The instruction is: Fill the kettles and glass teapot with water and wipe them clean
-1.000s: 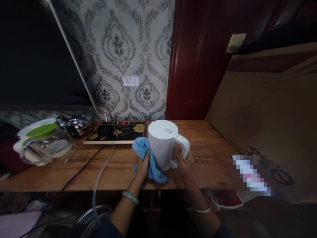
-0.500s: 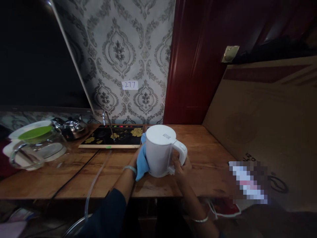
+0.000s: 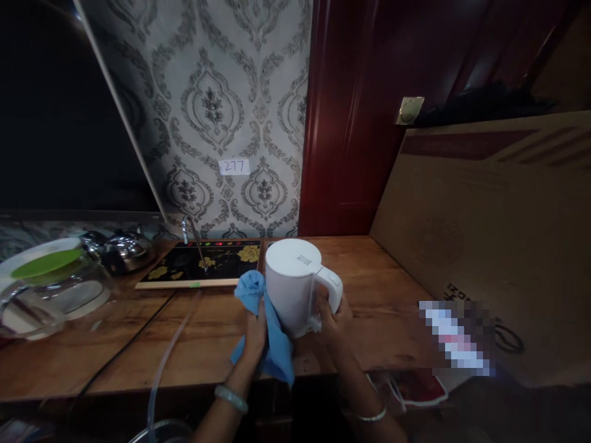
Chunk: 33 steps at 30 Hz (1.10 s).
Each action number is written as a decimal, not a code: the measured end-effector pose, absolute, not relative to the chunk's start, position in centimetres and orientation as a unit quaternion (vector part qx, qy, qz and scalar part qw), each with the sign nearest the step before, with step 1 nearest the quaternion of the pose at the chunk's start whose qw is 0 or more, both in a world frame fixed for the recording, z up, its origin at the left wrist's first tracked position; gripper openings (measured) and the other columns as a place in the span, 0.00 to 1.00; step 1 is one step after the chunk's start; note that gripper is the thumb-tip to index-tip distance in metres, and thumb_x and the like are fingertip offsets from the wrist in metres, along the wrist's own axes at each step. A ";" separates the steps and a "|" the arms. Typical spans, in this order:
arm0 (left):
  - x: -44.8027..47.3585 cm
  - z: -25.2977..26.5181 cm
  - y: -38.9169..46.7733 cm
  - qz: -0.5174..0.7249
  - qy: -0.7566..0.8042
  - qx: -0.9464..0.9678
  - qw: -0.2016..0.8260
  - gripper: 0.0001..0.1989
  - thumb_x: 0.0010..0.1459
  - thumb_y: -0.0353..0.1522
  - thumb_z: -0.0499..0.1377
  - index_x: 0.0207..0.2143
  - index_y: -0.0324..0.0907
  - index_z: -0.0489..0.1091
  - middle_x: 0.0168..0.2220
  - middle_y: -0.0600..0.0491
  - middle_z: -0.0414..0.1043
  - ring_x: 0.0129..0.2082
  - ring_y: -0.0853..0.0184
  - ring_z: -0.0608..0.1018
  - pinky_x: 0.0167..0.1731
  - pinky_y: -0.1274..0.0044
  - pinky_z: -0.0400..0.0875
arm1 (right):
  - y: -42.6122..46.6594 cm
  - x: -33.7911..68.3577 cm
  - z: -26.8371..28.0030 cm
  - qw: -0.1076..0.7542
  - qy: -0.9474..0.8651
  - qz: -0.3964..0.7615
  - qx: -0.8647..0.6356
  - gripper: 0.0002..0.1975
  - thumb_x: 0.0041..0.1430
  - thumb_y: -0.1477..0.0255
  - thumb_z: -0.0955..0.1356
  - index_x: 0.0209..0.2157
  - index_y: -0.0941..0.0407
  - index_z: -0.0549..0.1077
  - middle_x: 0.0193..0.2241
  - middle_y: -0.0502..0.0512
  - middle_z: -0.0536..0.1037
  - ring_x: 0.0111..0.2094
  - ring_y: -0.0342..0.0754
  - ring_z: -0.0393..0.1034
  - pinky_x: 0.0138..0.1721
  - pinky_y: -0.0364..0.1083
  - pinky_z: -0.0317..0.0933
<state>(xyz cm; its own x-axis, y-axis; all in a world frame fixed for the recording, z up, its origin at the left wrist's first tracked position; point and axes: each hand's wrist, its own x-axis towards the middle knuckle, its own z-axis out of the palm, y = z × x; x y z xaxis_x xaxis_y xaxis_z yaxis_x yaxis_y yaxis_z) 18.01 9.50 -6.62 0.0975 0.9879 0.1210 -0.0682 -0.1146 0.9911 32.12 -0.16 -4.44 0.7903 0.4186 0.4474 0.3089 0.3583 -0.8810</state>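
A white electric kettle (image 3: 290,292) with its lid on is tilted slightly at the front of the wooden table. My right hand (image 3: 336,317) is closed around its handle, on the right side. Beside the kettle's left wall, my left hand (image 3: 255,329) grips a blue cloth (image 3: 276,341), whose folds hang down toward the table's front edge. Part of the cloth lies along the kettle's side; the cloth hides some of my left fingers.
A black tea stove with gold flowers (image 3: 221,264) and a thin metal spout stands behind. To the left are a glass pot with a green lid (image 3: 46,266) and a steel kettle (image 3: 127,249). A large cardboard box (image 3: 484,227) leans at right. A clear hose (image 3: 159,363) crosses the table.
My left hand has drawn back from the kettle's side toward me, bringing the blue cloth into fuller view. My right hand still holds the handle. The whole view has shifted slightly.
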 end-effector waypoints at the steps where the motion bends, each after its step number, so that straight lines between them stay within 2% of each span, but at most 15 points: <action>1: 17.6 -7.2 8.5 0.514 0.441 0.541 0.499 0.21 0.56 0.44 0.61 0.48 0.42 0.74 0.55 0.42 0.75 0.65 0.52 0.65 0.67 0.60 0.52 | -0.1 32.1 -4.6 0.759 -0.320 0.043 -0.565 0.20 0.55 0.55 0.70 0.40 0.57 0.76 0.31 0.54 0.80 0.31 0.50 0.73 0.30 0.46 0.66; 8: 16.1 -8.2 4.1 0.467 0.462 0.558 0.507 0.23 0.51 0.41 0.66 0.48 0.40 0.74 0.54 0.42 0.74 0.60 0.51 0.72 0.64 0.61 0.60 | -0.2 32.3 -4.6 0.760 -0.308 0.081 -0.567 0.22 0.52 0.54 0.71 0.40 0.58 0.76 0.30 0.54 0.80 0.30 0.50 0.73 0.31 0.47 0.66; 11: 16.6 -7.0 4.3 0.462 0.476 0.562 0.495 0.21 0.49 0.40 0.66 0.44 0.40 0.75 0.51 0.42 0.76 0.58 0.49 0.73 0.63 0.60 0.60 | -0.2 32.3 -3.6 0.756 -0.307 0.126 -0.565 0.21 0.49 0.52 0.72 0.30 0.58 0.75 0.22 0.50 0.74 0.23 0.46 0.67 0.25 0.44 0.62; 13: 17.1 -6.4 4.7 0.453 0.470 0.580 0.488 0.19 0.49 0.40 0.66 0.42 0.41 0.75 0.50 0.42 0.77 0.58 0.48 0.73 0.64 0.59 0.59 | -0.2 32.3 -2.9 0.756 -0.314 0.157 -0.553 0.22 0.46 0.51 0.72 0.22 0.57 0.71 0.16 0.47 0.68 0.19 0.43 0.61 0.21 0.43 0.57; 15: 17.5 -6.2 5.0 0.453 0.460 0.592 0.483 0.18 0.50 0.40 0.65 0.42 0.42 0.75 0.50 0.42 0.77 0.59 0.49 0.72 0.64 0.60 0.58 | -0.1 32.4 -2.5 0.759 -0.320 0.170 -0.541 0.22 0.44 0.52 0.73 0.18 0.56 0.67 0.14 0.45 0.63 0.17 0.41 0.56 0.19 0.42 0.54; 22: 18.4 -6.6 5.6 0.468 0.445 0.598 0.475 0.21 0.52 0.41 0.63 0.47 0.42 0.72 0.55 0.43 0.73 0.61 0.52 0.70 0.64 0.62 0.59 | 0.8 33.0 -2.6 0.770 -0.295 0.078 -0.560 0.20 0.48 0.54 0.71 0.23 0.59 0.73 0.18 0.48 0.69 0.21 0.43 0.61 0.22 0.43 0.57; 25: 19.4 -6.2 6.0 0.442 0.445 0.592 0.506 0.22 0.53 0.41 0.63 0.48 0.42 0.72 0.56 0.43 0.73 0.61 0.52 0.70 0.64 0.63 0.58 | 1.2 34.2 -2.8 0.758 -0.289 0.029 -0.584 0.21 0.50 0.53 0.69 0.22 0.58 0.72 0.17 0.49 0.69 0.20 0.43 0.61 0.21 0.42 0.57; 29: 20.9 -6.0 6.9 0.423 0.434 0.581 0.543 0.24 0.48 0.40 0.66 0.47 0.40 0.73 0.51 0.42 0.76 0.57 0.51 0.74 0.61 0.61 0.63 | 1.8 36.9 -2.8 0.738 -0.264 -0.032 -0.620 0.23 0.49 0.50 0.67 0.19 0.56 0.70 0.15 0.48 0.68 0.20 0.43 0.60 0.21 0.43 0.56; 33: 20.5 -6.2 7.6 0.434 0.413 0.615 0.512 0.27 0.42 0.42 0.67 0.45 0.38 0.74 0.49 0.42 0.77 0.55 0.50 0.76 0.59 0.60 0.66 | 2.1 40.2 -2.9 0.724 -0.252 -0.056 -0.639 0.23 0.49 0.49 0.66 0.20 0.56 0.70 0.16 0.50 0.70 0.21 0.45 0.62 0.22 0.43 0.58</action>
